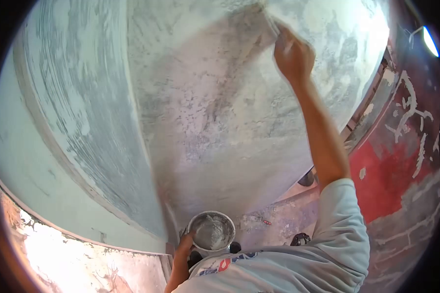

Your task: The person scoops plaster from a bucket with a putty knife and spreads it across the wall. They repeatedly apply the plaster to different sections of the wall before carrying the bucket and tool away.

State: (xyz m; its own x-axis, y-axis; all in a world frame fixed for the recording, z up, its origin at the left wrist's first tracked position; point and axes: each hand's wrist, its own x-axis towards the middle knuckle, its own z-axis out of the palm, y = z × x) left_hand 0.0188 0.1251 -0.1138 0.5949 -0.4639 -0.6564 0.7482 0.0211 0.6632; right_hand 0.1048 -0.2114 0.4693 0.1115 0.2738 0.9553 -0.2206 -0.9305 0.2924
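1 head-worn fisheye view, looking forward at the plastered wall — close up, wearer's shoulder at bottom edge.

Harsh light is glaring on the upper wall; a lamp is shining top right. Fisheye distortion is bending the dark edges, and the raised right hand is blurring.

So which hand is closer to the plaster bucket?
Left. The left hand grips the bucket at its rim; the right hand is raised high on the wall, well apart from it.
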